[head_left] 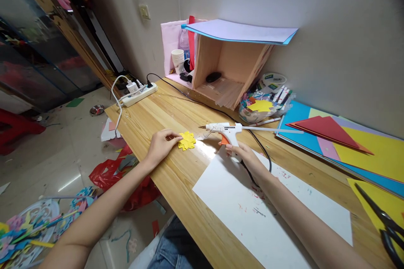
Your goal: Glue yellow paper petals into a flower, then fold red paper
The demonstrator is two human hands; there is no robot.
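Observation:
My right hand [244, 155] is wrapped round the handle of a white hot glue gun [225, 128] with an orange trigger. Its nozzle points left, and a long glue stick [271, 129] sticks out behind. Thumb and fingers of my left hand [162, 145] pinch the left edge of a yellow paper flower [187, 141] at the wooden table [176, 109]. The nozzle is to the right of the flower and apart from it. Under my right forearm lies a stained white sheet [221, 189].
A power strip [140, 94] sits at the far left edge; a black cord [195, 100] crosses the table. Behind stands an open wooden box [233, 59]. Scissors [383, 218] and coloured sheets [375, 151] lie right. A plastic tub [261, 113] holds scraps. A red bag [107, 176] hangs low left.

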